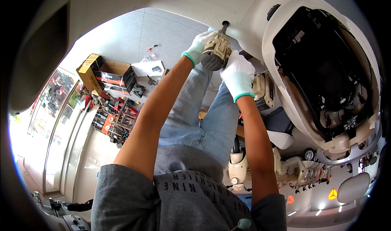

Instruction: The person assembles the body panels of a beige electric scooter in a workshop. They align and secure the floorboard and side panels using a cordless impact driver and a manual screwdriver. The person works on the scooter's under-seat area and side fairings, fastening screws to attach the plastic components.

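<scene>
The left hand (199, 45), in a white knit glove with a teal cuff, wraps the head of a tan cordless drill (216, 52); the right hand (238, 76), gloved alike, closes around its grip from five o'clock, probably to steady it. The bit (224, 26) meets a smooth cream scooter body panel (252, 31) at twelve o'clock. At nine o'clock sits an open cardboard box (110, 74).

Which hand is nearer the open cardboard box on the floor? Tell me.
Left. The left hand sits on the box's side of the drill; the right hand is beyond it.
</scene>
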Demonstrator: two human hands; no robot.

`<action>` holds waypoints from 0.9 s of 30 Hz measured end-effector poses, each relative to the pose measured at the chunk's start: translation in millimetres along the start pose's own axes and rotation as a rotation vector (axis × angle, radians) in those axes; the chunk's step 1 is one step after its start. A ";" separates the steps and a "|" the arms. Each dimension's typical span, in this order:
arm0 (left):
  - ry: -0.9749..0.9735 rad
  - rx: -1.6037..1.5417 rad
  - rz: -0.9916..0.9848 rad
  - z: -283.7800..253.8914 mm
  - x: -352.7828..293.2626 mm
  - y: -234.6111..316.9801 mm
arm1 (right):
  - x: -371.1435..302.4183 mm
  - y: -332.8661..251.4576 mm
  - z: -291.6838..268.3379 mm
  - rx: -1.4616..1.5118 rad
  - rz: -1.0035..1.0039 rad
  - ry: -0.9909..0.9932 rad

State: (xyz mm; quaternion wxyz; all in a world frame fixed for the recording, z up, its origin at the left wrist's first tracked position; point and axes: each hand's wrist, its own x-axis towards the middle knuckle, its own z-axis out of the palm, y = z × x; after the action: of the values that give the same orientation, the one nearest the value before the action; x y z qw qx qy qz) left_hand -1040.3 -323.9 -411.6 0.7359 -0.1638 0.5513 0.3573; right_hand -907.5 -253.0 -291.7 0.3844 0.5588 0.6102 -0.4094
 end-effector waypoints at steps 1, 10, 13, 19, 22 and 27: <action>-0.002 -0.014 0.006 -0.1 -0.5 0.8 | 0.0 -0.2 -0.7 -0.003 -0.014 0.003; -0.107 -0.343 -0.058 -35.4 24.8 -16.0 | 3.8 -17.4 -11.9 -0.069 -0.016 -0.093; -0.293 -0.233 -0.168 -40.9 26.1 -4.8 | -1.6 -24.7 -9.2 -0.039 0.014 -0.065; -0.031 0.097 0.007 6.1 -4.5 24.2 | -1.0 -15.5 19.1 0.264 0.051 -0.003; -0.003 0.421 0.033 24.7 -3.7 33.5 | -1.3 -0.2 46.2 0.535 0.040 0.191; 0.019 0.533 0.029 21.7 2.0 31.8 | -6.3 -6.8 64.2 0.644 0.059 0.302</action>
State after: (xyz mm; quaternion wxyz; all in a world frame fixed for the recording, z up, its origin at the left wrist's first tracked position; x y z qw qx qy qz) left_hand -1047.3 -287.4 -401.2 0.7426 0.0404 0.6351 0.2085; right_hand -913.0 -315.3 -309.1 0.1058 0.7228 0.4836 -0.4822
